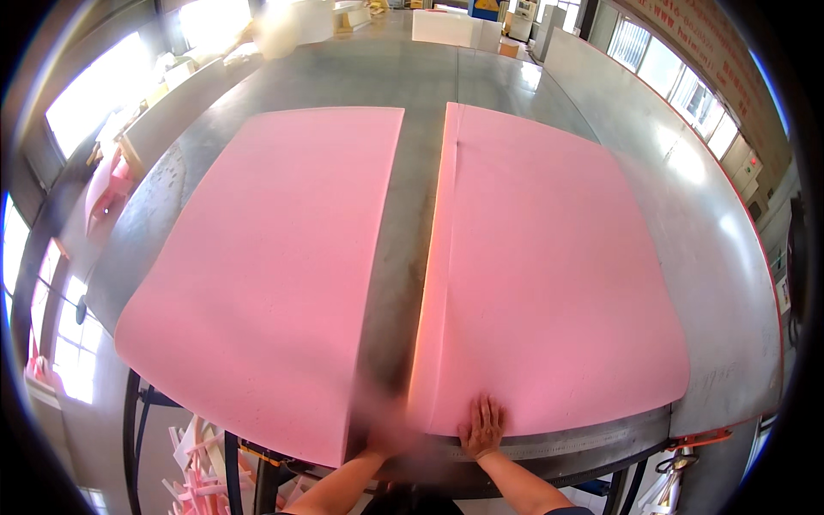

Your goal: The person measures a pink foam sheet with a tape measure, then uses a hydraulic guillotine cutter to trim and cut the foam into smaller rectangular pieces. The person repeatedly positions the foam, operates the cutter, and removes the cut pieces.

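Note:
Two large pink foam sheets lie flat on a grey metal table, with a gap between them. Along the inner edge of the right foam sheet (558, 266) runs a narrow pink strip (437, 292), marked off by a thin line; its yellowish side faces the gap. My right hand (483, 425) rests flat on the near edge of that sheet, fingers outstretched. Beside the near end of the strip is my left hand (390, 439), its fingers smeared by blur, so I cannot make out whether it grips anything. The left foam sheet (266, 266) lies just left of it.
The metal table (403, 197) shows in the gap and beyond the sheets. A raised metal panel (669, 163) borders the right side. Pink and white foam offcuts (206, 468) are heaped below the near left edge. White blocks (455, 30) stand at the back.

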### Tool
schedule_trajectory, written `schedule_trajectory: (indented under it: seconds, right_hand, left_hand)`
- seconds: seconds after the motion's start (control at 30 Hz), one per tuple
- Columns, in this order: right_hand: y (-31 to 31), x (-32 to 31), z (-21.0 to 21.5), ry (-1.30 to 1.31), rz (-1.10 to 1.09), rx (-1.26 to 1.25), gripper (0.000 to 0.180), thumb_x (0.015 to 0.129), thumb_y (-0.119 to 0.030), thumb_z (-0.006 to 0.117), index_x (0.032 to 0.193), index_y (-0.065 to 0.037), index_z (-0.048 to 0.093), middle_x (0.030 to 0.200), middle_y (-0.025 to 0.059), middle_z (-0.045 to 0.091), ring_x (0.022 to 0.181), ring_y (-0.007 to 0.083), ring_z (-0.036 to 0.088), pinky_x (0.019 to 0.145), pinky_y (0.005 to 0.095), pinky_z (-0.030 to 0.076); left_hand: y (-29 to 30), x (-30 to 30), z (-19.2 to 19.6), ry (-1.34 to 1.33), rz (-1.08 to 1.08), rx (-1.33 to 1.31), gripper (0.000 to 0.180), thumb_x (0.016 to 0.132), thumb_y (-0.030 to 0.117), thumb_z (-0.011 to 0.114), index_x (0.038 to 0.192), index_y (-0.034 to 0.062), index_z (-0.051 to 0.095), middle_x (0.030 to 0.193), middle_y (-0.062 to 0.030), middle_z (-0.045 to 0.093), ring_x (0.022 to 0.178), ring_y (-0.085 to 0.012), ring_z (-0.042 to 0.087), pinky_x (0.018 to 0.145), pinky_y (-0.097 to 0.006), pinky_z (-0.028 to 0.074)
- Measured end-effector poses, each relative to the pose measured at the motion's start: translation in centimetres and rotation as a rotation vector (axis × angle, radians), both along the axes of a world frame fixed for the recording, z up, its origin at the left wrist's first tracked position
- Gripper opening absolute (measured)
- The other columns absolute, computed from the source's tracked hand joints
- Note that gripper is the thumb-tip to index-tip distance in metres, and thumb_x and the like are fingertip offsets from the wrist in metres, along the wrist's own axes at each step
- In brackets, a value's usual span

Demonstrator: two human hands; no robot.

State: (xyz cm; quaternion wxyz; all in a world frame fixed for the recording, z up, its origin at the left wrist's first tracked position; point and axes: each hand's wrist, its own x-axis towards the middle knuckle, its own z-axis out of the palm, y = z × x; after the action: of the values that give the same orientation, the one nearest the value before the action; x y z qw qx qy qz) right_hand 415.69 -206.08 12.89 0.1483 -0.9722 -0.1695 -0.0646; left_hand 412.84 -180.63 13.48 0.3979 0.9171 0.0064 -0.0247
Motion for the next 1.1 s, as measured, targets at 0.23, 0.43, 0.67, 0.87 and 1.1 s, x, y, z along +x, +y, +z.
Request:
schedule_trajectory:
  seconds: [0.23, 0.43, 0.67, 0.87, 1.1]
  right_hand:
    - [-1.0, 0.1, -0.1, -0.031, 0.01, -0.006, 0.066, 0.09, -0.046, 0.047, 0.14, -0.002, 0.047, 0.15, 0.0209, 0.039, 0.139, 0.0423, 0.032, 0.113, 0.0612, 0.021]
    - [-2.3, 0.4, 1.4, -0.023, 0.01, 0.044, 0.065, 0.09, -0.044, 0.049, 0.14, -0.003, 0.048, 0.148, 0.0206, 0.04, 0.138, 0.0417, 0.033, 0.114, 0.0604, 0.019]
    - [-5.9, -0.8, 2.6, 0.011, 0.013, 0.078, 0.066, 0.086, -0.043, 0.053, 0.14, -0.003, 0.048, 0.15, 0.0198, 0.038, 0.14, 0.0412, 0.032, 0.114, 0.0604, 0.018]
    - [-8.6, -3.3, 2.8, 0.009, 0.014, 0.081, 0.066, 0.089, -0.045, 0.051, 0.141, -0.004, 0.047, 0.148, 0.0199, 0.04, 0.138, 0.0421, 0.035, 0.112, 0.0618, 0.022]
    - [-10.8, -7.7, 3.1, -0.048, 0.019, 0.057, 0.064, 0.088, -0.043, 0.051, 0.14, -0.005, 0.048, 0.148, 0.02, 0.04, 0.137, 0.0422, 0.036, 0.112, 0.061, 0.022]
  left_hand:
    - [-0.4, -0.6, -0.7, -0.184, -0.033, 0.057, 0.055, 0.074, 0.017, 0.068, 0.127, 0.0055, 0.057, 0.137, -0.0157, 0.054, 0.133, -0.0325, 0.046, 0.113, -0.05, 0.034]
    - [-2.3, 0.0, 1.8, -0.211, -0.018, 0.094, 0.054, 0.074, 0.017, 0.069, 0.125, 0.0058, 0.058, 0.135, -0.0166, 0.055, 0.131, -0.0333, 0.047, 0.113, -0.05, 0.034]
    - [-5.7, -1.8, 2.1, -0.214, 0.025, 0.094, 0.053, 0.076, 0.018, 0.067, 0.125, 0.0057, 0.056, 0.134, -0.0194, 0.055, 0.131, -0.0349, 0.048, 0.113, -0.05, 0.034]
    - [-8.2, -4.6, 0.8, -0.207, 0.008, 0.112, 0.051, 0.077, 0.019, 0.067, 0.125, 0.006, 0.056, 0.134, -0.0175, 0.056, 0.131, -0.0345, 0.048, 0.113, -0.051, 0.033]
    - [-10.6, -9.4, 1.3, -0.25, 0.01, 0.113, 0.051, 0.076, 0.019, 0.067, 0.125, 0.0062, 0.056, 0.133, -0.0165, 0.056, 0.132, -0.0344, 0.046, 0.112, -0.051, 0.033]
